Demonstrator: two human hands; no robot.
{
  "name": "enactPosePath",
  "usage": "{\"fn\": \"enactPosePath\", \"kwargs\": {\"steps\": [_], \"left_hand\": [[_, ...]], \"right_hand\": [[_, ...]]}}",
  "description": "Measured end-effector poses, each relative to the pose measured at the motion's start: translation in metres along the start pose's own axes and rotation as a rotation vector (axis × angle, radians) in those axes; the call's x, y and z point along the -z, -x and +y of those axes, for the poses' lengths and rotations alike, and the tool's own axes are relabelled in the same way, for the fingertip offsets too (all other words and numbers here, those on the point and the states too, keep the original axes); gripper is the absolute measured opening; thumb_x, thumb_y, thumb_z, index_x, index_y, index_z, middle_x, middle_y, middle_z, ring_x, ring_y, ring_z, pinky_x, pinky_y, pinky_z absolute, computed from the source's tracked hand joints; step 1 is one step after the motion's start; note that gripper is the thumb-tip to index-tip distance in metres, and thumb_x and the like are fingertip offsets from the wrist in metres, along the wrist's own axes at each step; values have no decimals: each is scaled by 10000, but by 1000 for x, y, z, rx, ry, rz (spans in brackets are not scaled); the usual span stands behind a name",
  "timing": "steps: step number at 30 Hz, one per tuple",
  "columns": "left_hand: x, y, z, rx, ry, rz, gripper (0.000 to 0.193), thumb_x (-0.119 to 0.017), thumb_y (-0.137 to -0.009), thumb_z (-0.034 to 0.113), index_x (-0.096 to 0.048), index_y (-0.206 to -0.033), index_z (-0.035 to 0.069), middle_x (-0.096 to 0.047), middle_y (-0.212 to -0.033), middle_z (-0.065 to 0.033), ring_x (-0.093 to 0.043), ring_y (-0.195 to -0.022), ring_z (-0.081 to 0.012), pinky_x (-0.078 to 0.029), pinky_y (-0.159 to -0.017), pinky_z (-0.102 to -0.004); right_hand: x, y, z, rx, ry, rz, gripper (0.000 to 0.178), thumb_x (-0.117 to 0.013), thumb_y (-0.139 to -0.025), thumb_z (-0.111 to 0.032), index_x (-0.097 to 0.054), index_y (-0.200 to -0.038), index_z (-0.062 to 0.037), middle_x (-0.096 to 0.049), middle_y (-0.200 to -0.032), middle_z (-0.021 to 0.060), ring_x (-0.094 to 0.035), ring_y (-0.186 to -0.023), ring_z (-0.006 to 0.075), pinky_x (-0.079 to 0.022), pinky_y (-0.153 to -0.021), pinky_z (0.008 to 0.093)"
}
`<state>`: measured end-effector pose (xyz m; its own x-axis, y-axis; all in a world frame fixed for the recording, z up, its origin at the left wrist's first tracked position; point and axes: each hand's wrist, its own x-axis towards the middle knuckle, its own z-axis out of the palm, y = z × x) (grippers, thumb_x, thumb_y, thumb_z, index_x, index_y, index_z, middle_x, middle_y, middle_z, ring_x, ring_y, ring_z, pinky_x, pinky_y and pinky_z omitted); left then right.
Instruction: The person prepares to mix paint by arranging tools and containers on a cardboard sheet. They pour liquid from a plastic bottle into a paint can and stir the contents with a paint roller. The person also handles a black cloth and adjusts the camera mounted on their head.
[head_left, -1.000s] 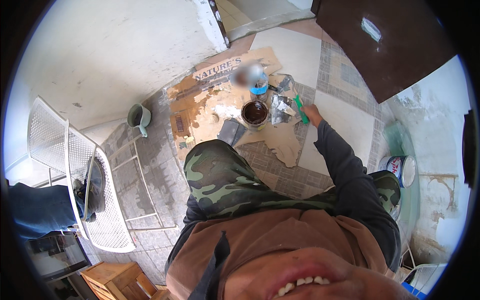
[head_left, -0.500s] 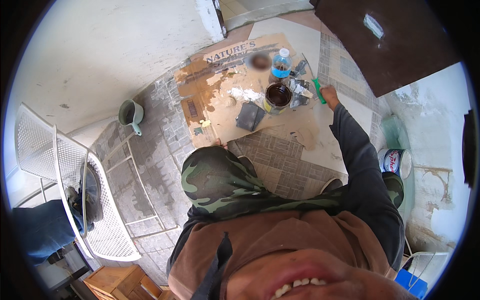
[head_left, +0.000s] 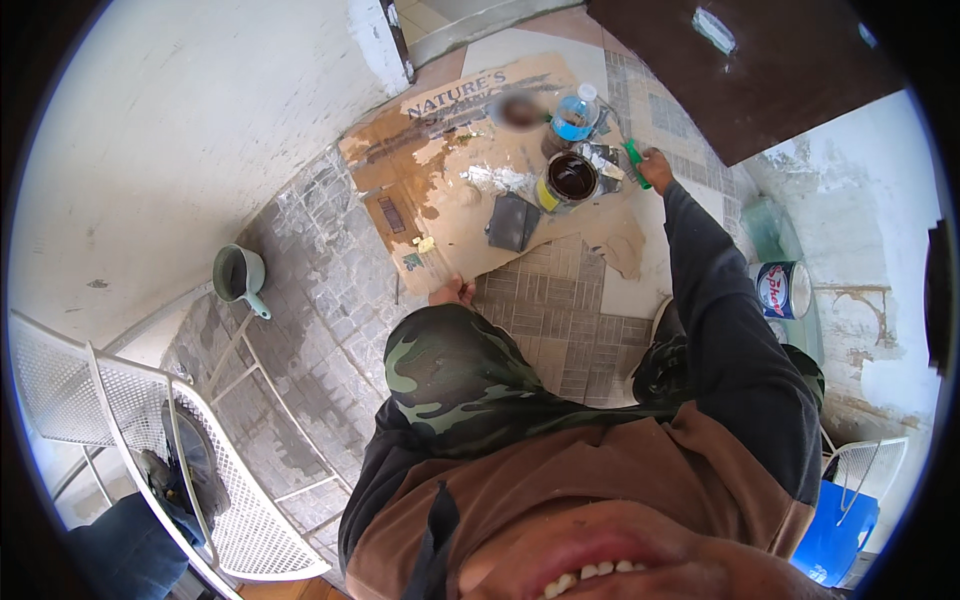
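A stained cardboard sheet [head_left: 470, 232] lies on the floor in front of me. My left hand [head_left: 455, 291] is closed on its near edge, beside my knee. My right hand [head_left: 656, 171] is wrapped round the handle of a green-handled tool [head_left: 636, 160] with a thin metal shaft; the tool's far end is hard to make out. An open can of dark brown liquid [head_left: 572, 178] stands upright on the cardboard. Behind it is a clear plastic bottle [head_left: 573, 120] with a blue label and dark contents. Dark grey sheets [head_left: 513, 221] lie left of the can.
A brown door panel [head_left: 740, 80] is at the upper right. A handled pot [head_left: 240, 274] sits on the paved floor at left, near a white mesh chair [head_left: 250, 520]. A paint can [head_left: 782, 290] stands by the right wall, with a blue container [head_left: 835, 530] farther down.
The cardboard and the things on it have slid right, toward the door and the green-handled tool. My left hand shows more from behind my knee. My view has turned slightly.
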<state>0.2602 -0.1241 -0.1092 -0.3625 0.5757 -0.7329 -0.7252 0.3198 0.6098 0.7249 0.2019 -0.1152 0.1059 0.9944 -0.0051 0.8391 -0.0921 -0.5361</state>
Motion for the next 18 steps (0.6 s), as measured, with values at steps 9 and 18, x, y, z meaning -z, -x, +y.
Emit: {"fn": "enactPosePath", "kwargs": {"steps": [9, 18], "left_hand": [[20, -22, -24, 58, -24, -273, 226, -558, -1011, 37, -542, -1233, -5, -643, -1098, -119, -680, -911, -248, -612, -781, -320], [15, -19, -27, 157, -8, -320, 194, -512, -1039, 38, -542, -1227, -1, -647, -1129, -105, -697, -1015, -270, -613, -842, -341]], "right_hand": [[7, -13, -8, -39, 64, 45, 521, -717, -791, -155, -626, -1274, 19, -686, -1192, 269, -686, -1093, 375, -542, -935, 425], [12, -17, -21, -16, 128, 125, 471, -736, -783, -162, -676, -1225, -10, -720, -1112, 239, -712, -1032, 341, -557, -881, 406]]}}
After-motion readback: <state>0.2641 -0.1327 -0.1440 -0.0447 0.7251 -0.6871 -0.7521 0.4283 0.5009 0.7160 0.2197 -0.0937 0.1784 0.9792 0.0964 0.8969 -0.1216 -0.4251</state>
